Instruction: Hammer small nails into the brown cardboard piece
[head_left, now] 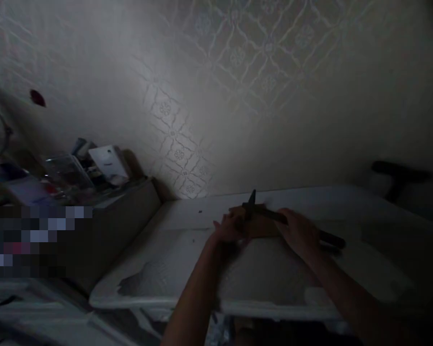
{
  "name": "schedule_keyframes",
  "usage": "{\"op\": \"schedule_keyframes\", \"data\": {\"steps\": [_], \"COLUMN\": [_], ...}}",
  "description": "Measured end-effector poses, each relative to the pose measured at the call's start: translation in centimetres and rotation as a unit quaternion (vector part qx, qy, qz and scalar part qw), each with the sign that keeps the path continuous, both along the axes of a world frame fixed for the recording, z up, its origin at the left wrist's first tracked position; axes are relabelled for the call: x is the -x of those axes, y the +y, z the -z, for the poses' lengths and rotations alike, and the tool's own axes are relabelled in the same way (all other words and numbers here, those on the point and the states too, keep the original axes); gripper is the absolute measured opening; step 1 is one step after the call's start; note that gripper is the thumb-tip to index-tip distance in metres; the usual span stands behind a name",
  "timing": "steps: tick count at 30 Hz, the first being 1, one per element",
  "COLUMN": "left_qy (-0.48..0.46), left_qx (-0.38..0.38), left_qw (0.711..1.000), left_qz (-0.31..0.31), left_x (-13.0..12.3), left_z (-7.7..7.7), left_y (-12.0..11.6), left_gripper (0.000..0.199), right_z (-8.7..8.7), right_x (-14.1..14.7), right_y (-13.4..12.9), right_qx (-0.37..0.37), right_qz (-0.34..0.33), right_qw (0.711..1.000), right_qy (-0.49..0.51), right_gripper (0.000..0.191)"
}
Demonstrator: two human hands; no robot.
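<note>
In the dim head view, my right hand [300,234] is wrapped round the dark handle of a hammer [267,212], whose head points left. The hammer's head is over the left part of a brown wooden piece [265,228] on the white table [187,269]. My left hand [231,228] lies against the left end of that piece, close beside the hammer's head. Its fingers are blurred and dark, and whether they pinch anything is too unclear to tell.
At the left, a cabinet [130,226] bears a clear plastic box [70,173] and a white box [109,162]. A patterned wall [238,120] rises behind the table. A dark T-shaped object [397,174] stands at the far right.
</note>
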State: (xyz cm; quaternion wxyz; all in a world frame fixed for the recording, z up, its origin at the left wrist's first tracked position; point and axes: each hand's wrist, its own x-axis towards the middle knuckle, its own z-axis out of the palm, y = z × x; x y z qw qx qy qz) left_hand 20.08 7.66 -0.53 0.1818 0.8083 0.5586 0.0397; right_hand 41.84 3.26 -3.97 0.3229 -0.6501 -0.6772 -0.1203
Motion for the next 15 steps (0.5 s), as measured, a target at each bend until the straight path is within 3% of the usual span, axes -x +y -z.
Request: {"op": "schedule_keyframes", "data": {"steps": [7,11,15], "left_qy": [-0.037,-0.041,-0.049], "left_qx": [-0.006,0.008,-0.008], "left_qw": [0.999,0.999,0.999], "left_qz": [-0.008,-0.005,0.003], "left_x": [0.08,0.09,0.36], "left_z": [-0.13,-0.26,0.15], "left_y": [-0.24,-0.38,-0.41], "left_gripper": [0.071,0.075,0.076], "right_z": [0.12,0.18,0.22], "right_x": [-0.19,-0.52,-0.85], "right_y": [0.21,0.26,-0.07], "right_qx": [-0.009,0.038,0.089], "right_qz": [0.046,0.109,0.125], "right_qw": [0.999,0.993,0.988], "right_qy": [-0.002,-0.011,-0.017], "right_gripper": [0.018,0.017,0.021]}}
